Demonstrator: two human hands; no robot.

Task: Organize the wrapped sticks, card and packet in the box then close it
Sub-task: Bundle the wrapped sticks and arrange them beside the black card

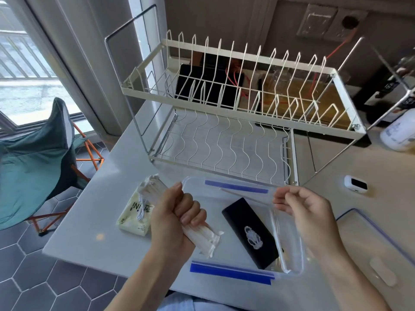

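Note:
A clear plastic box (289,254) with blue clip strips stands on the white table in front of me. A black card (249,230) with a white emblem lies flat inside it. My left hand (173,218) is shut on a bundle of white wrapped sticks (206,237), held over the box's left side. A pale yellow packet (132,215) lies on the table left of the box, partly under the sticks' far ends. My right hand (303,205) pinches the box's far right rim.
A cream wire dish rack (235,104) stands just behind the box. The box's clear lid (370,239) lies at the right. A small white device (356,184) and a white bottle (399,133) sit further right. A green folding chair (33,158) stands past the table's left edge.

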